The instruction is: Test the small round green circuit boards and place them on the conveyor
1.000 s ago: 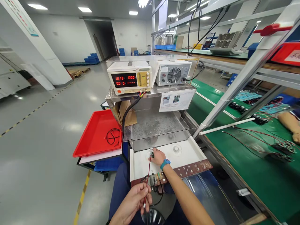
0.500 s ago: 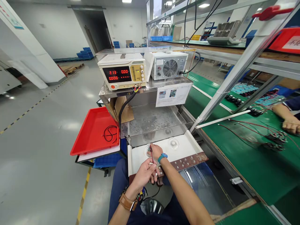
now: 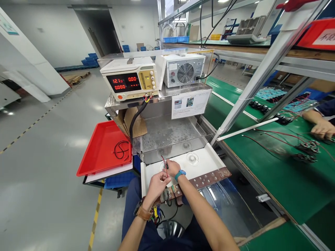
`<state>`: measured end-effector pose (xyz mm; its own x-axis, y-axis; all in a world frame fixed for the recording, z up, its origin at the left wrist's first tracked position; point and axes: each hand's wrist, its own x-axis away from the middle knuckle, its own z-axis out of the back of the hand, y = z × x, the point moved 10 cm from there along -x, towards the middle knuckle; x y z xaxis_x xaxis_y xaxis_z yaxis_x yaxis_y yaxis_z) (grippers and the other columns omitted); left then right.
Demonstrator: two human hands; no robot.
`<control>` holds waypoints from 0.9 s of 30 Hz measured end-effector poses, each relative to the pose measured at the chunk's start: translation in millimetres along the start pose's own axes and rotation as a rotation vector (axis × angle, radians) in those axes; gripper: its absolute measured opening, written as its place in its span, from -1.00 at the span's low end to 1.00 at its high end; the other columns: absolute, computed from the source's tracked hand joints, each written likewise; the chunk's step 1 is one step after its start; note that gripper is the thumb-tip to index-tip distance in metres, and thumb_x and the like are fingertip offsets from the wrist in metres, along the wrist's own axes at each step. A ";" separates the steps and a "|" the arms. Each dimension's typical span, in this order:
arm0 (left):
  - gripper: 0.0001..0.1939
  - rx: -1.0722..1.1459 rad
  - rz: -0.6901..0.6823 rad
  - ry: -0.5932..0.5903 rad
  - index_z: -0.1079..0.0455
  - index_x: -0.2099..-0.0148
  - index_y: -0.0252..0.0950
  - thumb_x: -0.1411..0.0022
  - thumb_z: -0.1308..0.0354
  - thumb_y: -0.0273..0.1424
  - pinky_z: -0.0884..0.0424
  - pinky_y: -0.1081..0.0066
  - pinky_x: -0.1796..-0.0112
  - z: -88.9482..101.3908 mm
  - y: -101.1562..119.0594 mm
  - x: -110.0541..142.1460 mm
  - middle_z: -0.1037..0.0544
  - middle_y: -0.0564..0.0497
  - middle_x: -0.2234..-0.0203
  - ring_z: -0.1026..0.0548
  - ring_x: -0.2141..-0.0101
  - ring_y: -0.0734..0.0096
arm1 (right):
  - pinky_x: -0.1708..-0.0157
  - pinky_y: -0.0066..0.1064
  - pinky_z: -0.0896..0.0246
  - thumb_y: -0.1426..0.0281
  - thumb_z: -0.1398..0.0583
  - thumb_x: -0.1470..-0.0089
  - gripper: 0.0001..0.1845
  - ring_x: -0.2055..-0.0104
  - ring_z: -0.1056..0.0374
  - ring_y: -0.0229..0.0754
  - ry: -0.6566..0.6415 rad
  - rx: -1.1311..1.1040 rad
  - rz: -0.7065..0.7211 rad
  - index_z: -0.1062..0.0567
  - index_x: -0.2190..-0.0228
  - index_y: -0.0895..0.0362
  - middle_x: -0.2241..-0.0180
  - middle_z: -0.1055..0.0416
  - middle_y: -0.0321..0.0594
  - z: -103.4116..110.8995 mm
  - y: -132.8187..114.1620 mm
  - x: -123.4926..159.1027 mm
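My left hand [image 3: 156, 185], with a brown-strapped watch on its wrist, pinches thin red and black wires [image 3: 164, 161] over the white tray [image 3: 179, 163]. Close beside it, my right hand [image 3: 173, 168], wearing a blue wristband, has its fingers closed on a small green and dark circuit board [image 3: 165, 166], mostly hidden by the fingers. The upper wire ends stick up past both hands. Below them, a brown strip [image 3: 209, 179] with metal studs runs along the tray's front edge. Clips with dark leads [image 3: 169, 196] are on its left part.
A power supply [image 3: 128, 81] with red digits stands on the metal shelf, beside a grey fan unit [image 3: 185, 72]. At left, a red tray [image 3: 96, 150] holds a black cable [image 3: 121, 150]. A co-worker's hand [image 3: 321, 128] is over the green bench [image 3: 264, 157] at right, near wired parts.
My left hand has risen slightly and moved left from the strip, and clips there now show. The wire ends now stand above my hands. The supply's upper-left reading has changed from 2.13 to about 12.1.
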<state>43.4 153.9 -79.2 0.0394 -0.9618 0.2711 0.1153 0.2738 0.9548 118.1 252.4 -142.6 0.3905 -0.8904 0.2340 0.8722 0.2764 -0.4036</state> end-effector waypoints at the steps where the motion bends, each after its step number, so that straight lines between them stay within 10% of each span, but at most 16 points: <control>1: -0.69 -0.013 0.003 0.012 -0.44 0.46 -0.29 0.12 -0.39 -0.18 -0.29 0.43 0.41 -1.5 -6.5 -5.2 -0.46 0.08 0.60 -0.39 0.50 0.43 | 0.24 -0.37 -0.15 0.18 -0.23 -0.09 -0.58 0.08 -0.44 -0.03 -0.005 0.003 -0.004 -0.39 0.05 0.11 0.15 -0.54 -0.09 0.0 0.2 0.1; 8: -0.63 -0.038 0.062 0.019 -0.42 0.57 -0.26 0.14 -0.37 -0.07 -0.26 0.41 0.44 -15.0 -42.2 -16.9 -0.50 0.02 0.65 -0.42 0.56 0.40 | 0.24 -0.36 -0.17 0.16 -0.22 -0.10 -0.57 0.09 -0.45 -0.02 0.003 0.007 0.006 -0.38 0.06 0.12 0.14 -0.54 -0.07 -0.9 1.0 -1.1; 27: -0.53 0.084 0.118 -0.025 -0.38 0.58 -0.28 0.29 -0.46 -0.03 -0.24 0.47 0.46 -20.5 -50.8 -19.0 -0.45 0.08 0.69 -0.36 0.59 0.51 | 0.27 -0.38 -0.15 0.16 -0.23 -0.06 -0.58 0.13 -0.46 -0.03 0.026 -0.025 -0.001 -0.40 0.09 0.13 0.18 -0.55 -0.09 -2.6 2.7 -3.1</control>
<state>57.1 158.4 -135.3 0.0228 -0.9230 0.3841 0.0278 0.3847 0.9226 118.4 255.0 -146.7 0.3813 -0.8999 0.2115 0.8650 0.2667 -0.4250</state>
